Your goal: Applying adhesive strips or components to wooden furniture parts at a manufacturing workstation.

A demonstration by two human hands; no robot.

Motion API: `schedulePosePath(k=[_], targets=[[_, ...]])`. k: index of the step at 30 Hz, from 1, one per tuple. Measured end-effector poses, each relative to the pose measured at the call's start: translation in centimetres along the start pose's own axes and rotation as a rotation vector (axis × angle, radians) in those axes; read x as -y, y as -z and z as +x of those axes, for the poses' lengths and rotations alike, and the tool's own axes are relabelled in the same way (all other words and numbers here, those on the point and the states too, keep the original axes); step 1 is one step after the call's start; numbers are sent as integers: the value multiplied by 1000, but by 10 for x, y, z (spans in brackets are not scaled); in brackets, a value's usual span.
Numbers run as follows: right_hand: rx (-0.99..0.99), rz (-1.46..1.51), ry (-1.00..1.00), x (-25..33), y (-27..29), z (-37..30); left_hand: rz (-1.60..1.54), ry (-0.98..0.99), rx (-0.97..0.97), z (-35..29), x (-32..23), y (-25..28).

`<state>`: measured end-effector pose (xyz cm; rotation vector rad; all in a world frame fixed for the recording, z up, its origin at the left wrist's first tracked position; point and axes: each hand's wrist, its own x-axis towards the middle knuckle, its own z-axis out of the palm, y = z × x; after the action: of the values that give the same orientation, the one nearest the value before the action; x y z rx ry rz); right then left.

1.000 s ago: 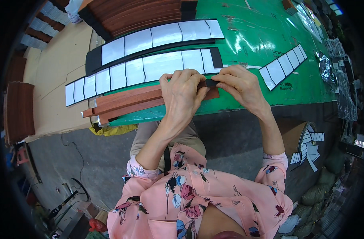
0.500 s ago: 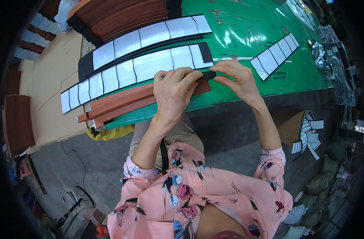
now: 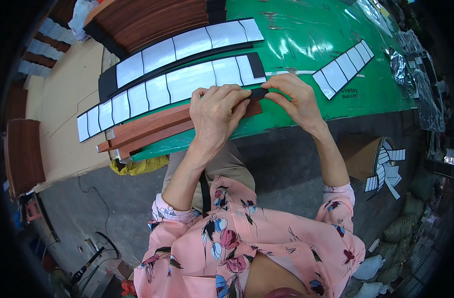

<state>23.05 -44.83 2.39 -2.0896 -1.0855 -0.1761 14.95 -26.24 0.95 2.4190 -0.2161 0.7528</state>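
Note:
My left hand (image 3: 213, 115) is closed over the right part of a reddish-brown wood-grain strip (image 3: 155, 130) at the table's near edge. A short black piece (image 3: 257, 94) lies over the strip's right end. Its left side is tucked under my left fingertips. My right hand (image 3: 297, 99) pinches the right end of this black piece between thumb and fingers. Just beyond my hands lies a long black strip with white backing panels (image 3: 184, 82). Another such strip (image 3: 189, 44) lies behind it. What my left palm covers is hidden.
Stacked brown boards (image 3: 152, 22) stand at the back left. A shorter white-panelled strip (image 3: 344, 69) rests on the green table cover (image 3: 286, 49) to the right. On the floor, a bin (image 3: 358, 155) holds white scraps. Tan board (image 3: 63, 107) covers the left side.
My right fingers have shifted slightly on the black piece, with the hand a little further left. My left hand stays on the strip. Nothing else has visibly moved on the table.

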Motion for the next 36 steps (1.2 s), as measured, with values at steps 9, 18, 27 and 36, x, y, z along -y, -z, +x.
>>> schedulePosePath(k=[9, 18, 27, 36], targets=[[0, -8, -7, 1, -1, -1, 6, -30, -14, 0, 3, -1], [-25, -30, 7, -1, -5, -3, 28, -32, 2, 0, 2, 0], [16, 130, -104, -2, -2, -6, -35, 78, 52, 1, -3, 3], [20, 68, -34, -4, -4, 3, -86, 34, 9, 4, 10, 2]])
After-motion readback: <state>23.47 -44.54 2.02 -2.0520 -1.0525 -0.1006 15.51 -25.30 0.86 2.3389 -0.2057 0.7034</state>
